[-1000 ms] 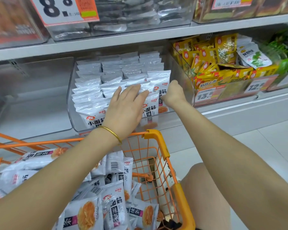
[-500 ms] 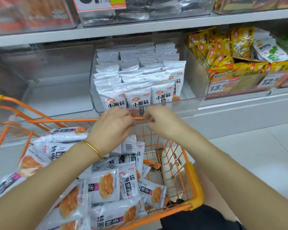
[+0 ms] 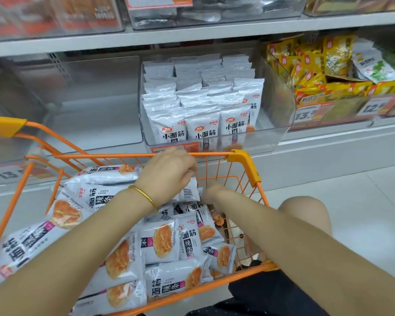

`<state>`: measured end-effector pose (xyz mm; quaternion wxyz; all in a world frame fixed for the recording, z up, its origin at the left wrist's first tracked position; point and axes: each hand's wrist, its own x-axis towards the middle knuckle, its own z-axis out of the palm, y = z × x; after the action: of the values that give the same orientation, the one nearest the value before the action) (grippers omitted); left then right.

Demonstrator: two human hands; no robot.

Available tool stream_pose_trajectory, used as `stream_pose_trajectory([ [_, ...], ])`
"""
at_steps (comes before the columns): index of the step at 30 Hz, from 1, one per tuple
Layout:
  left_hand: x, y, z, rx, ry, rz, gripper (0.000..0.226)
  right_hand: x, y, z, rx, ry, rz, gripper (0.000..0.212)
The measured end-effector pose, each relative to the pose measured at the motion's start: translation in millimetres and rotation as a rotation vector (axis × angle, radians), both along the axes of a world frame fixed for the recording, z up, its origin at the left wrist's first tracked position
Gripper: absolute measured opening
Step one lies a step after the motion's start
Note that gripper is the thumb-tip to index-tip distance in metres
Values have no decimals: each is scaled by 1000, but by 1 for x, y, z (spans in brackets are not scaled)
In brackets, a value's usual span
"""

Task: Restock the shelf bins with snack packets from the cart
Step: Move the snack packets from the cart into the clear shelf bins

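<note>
1. Reference item: orange wire shopping cart [image 3: 123, 155], filling the lower half of the view, with a yellow-orange plastic corner cap [image 3: 242, 159] at its far right corner.
2. Cart contents: a loose pile of white foil snack packets [image 3: 162, 242], printed with black characters and an orange food picture. They lie flat and overlap inside the cart.
3. Left hand [image 3: 167, 172]: inside the cart, close under its far rim. The fingers are curled downward and grip the top of one white foil packet with a printed barcode [image 3: 189, 190], which is raised above the pile. A thin gold bangle [image 3: 144, 195] sits on this wrist.
4. Right hand [image 3: 211, 192]: inside the cart, just right of the gripped packet. Its fingers are hidden behind that packet, so whether they are spread or pinching cannot be told.
5. Clear plastic shelf bin [image 3: 268, 135]: directly beyond the cart's far rim. It holds rows of upright white packets [image 3: 203, 131], printed faces toward the cart.
6. Second clear plastic bin [image 3: 89, 99]: beyond the cart's far left side.
7. Bin of yellow snack packets [image 3: 317, 69]: beyond the cart's far right corner, with a white and orange price label [image 3: 306, 114] on its front
</note>
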<state>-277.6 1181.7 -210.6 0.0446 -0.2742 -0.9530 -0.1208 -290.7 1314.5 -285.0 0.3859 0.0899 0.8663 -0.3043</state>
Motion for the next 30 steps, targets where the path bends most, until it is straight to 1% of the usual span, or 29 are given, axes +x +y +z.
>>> stream_pose_trajectory([
  [1, -1, 1, 1, 14, -5, 5, 16, -2, 2, 5, -30, 4, -44, 29],
  [2, -1, 3, 1, 31, -15, 10, 18, -1, 6, 12, -16, 22, -61, 26],
  [4, -3, 6, 4, 77, -52, 29, 19, 1, 17, 37, 52, 101, 6, 25],
  [6, -6, 11, 9, 140, -101, 48, 22, 4, 33, 63, 22, 155, 43, 25],
  [7, -7, 15, 12, 168, -138, 62, 26, 6, 43, 74, -41, 173, 50, 25],
  [9, -9, 24, 20, 223, -235, 100, 36, 10, 59, 98, -194, 231, -9, 23],
  [11, -15, 33, 28, 297, -374, 147, 43, 11, 74, 118, -378, 279, -92, 12],
  [12, -18, 38, 33, 337, -436, 158, 42, 10, 80, 126, -444, 310, -135, 9],
  [14, -26, 50, 45, 457, -512, 153, 31, 6, 92, 135, -537, 377, -203, 11],
  [16, -35, 63, 60, 606, -498, 141, 13, -1, 101, 142, -618, 436, -228, 18],
  [17, -41, 70, 68, 658, -452, 132, 11, -5, 105, 146, -637, 469, -223, 26],
  [19, -55, 85, 82, 739, -355, 110, 14, -16, 114, 155, -571, 579, -208, 40],
  [20, -62, 92, 88, 788, -317, 104, 16, -22, 118, 162, -505, 659, -214, 40],
  [22, -76, 104, 91, 874, -235, 113, 28, -36, 126, 173, -419, 841, -270, 39],
  [23, -84, 108, 89, 848, -169, 133, 34, -44, 130, 176, -391, 939, -313, 38],
  [24, -90, 110, 84, 745, -92, 160, 40, -51, 133, 179, -339, 1027, -348, 37],
  [26, -99, 110, 69, 413, 17, 178, 49, -68, 135, 174, -187, 1126, -376, 35],
  [28, -102, 109, 49, 75, 57, 161, 52, -86, 134, 158, -63, 1112, -356, 35],
  [30, -105, 106, 32, -143, 63, 167, 54, -103, 131, 136, 23, 1022, -311, 36],
])
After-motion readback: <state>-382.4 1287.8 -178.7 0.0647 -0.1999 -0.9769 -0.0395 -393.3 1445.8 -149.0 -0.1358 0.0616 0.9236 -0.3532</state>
